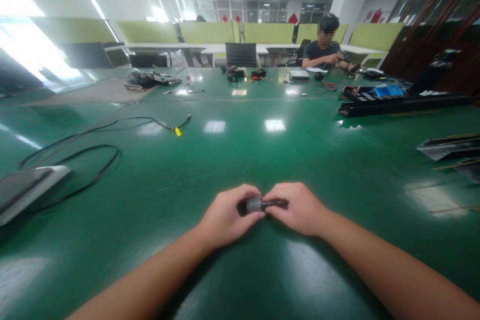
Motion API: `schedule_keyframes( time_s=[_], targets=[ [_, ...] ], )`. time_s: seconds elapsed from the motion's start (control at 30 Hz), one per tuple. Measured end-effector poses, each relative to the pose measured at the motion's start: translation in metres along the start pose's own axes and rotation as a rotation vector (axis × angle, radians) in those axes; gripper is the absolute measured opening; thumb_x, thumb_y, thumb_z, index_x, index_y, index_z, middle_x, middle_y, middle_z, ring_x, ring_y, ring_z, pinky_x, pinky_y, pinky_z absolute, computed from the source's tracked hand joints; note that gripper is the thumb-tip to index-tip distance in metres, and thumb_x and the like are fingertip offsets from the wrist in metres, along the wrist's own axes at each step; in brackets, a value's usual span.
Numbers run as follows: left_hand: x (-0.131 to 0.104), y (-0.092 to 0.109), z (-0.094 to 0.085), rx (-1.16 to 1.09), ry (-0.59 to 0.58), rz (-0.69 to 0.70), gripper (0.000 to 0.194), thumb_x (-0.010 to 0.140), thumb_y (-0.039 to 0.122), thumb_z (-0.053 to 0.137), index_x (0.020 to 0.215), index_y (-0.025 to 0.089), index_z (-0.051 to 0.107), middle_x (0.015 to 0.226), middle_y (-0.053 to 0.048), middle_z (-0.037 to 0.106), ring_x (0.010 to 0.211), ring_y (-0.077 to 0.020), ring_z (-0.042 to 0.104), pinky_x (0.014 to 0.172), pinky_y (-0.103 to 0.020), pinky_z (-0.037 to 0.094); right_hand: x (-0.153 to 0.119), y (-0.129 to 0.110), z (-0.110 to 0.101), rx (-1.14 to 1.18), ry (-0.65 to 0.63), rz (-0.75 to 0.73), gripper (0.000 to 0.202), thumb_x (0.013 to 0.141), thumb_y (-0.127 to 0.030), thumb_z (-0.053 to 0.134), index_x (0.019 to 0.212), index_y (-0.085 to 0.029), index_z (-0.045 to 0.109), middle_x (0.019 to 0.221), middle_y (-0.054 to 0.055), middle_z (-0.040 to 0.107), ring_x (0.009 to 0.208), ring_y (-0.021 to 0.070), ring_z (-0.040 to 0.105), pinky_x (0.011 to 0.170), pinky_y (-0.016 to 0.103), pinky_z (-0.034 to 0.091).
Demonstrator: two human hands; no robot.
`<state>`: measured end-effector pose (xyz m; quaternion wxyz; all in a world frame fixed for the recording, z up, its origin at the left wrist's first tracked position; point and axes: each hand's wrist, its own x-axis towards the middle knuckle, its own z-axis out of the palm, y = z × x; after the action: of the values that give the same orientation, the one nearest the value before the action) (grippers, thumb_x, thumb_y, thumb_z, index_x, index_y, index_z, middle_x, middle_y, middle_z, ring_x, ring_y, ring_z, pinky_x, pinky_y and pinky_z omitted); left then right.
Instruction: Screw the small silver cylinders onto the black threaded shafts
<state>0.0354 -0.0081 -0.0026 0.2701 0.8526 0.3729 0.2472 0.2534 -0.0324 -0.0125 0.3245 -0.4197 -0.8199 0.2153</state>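
A small grey metal cylinder (254, 204) with a narrower dark shaft (274, 203) lies sideways between my hands, low over the green table (225, 160). My left hand (230, 216) is closed on the cylinder, thumb in front and fingers behind. From the other side, the thumb and fingers of my right hand (297, 208) pinch the dark shaft. The fingertips of both hands nearly meet at the middle of the piece. Its exact kind cannot be made out, and its outer ends are partly hidden by the hands.
A black cable (112, 122) with a yellow tag (177, 131) runs across the left side, near a grey-white device (33, 185). Black rails (408, 105) lie at right. Across the table a person (326, 50) sits handling something among tools and parts.
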Motion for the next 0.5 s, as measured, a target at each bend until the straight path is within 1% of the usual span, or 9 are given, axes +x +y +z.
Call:
schedule_keyframes(
  time_s=[0.33,0.5],
  targets=[
    [-0.0012,-0.0018,0.0017,0.083,0.015,-0.005,0.025,0.085,0.033,0.067,0.107,0.024,0.062,0.101,-0.002,0.070,0.091,-0.0190,0.066,0.082,-0.032,0.051,0.0018,0.0031,-0.0012,-0.005,-0.009,0.023,0.015,0.084,-0.018,0.068,0.096,-0.021,0.075,0.091,0.003,0.074,0.082,0.0174,0.067,0.076,0.028,0.049],
    [-0.0019,-0.0033,0.0025,0.091,0.025,0.008,0.024,0.086,0.033,0.066,0.108,0.025,0.061,0.103,-0.001,0.069,0.093,-0.0189,0.065,0.084,-0.032,0.050,0.0026,0.0020,-0.0019,-0.005,-0.002,0.020,0.014,0.085,-0.017,0.067,0.096,-0.020,0.075,0.091,0.003,0.074,0.081,0.0168,0.066,0.075,0.027,0.048]
  ],
)
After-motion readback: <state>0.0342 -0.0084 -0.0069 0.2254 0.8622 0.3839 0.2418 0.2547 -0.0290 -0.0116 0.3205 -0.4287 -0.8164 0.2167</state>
